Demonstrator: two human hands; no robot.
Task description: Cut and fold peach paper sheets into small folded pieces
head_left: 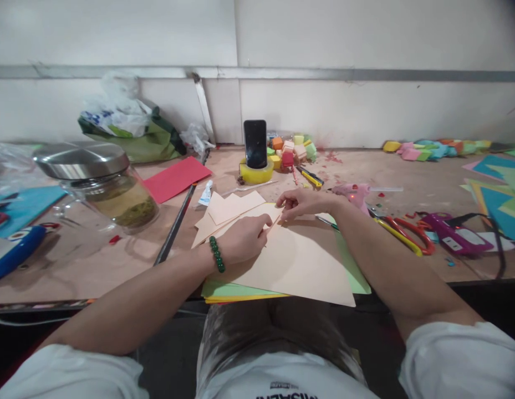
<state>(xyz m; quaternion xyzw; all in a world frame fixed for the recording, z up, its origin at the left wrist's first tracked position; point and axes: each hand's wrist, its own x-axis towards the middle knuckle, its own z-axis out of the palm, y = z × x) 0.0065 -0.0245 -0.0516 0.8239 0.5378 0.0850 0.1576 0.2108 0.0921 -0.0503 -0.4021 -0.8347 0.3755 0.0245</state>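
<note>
White T-shirt (pixel 257 374) fabric lies nearest, below both hands. Left hand (pixel 243 239) and right hand (pixel 296 204) pinch opposite ends of a narrow peach paper strip (pixel 274 223) over a large peach sheet (pixel 311 266). Smaller peach pieces (pixel 234 208) lie just beyond the left hand; a pink glue gun (pixel 353 192) rests right of the right.

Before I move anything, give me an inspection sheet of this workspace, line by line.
Surface: brown tabletop, scraps and reddish marks near the wall.
Job's things: large peach sheet over a green sheet; smaller peach pieces beyond.
Left hand: fingers at a small peach strip; grip unclear.
Right hand: fingertips at the same strip; grip unclear.
Clutter: phone upright at a yellow tape roll, cutter, pink glue gun, glass jar.
Cables: black cable beside a purple socket block.
Surroundings: white wall, metal rail.
Other people: nothing seen.
</note>
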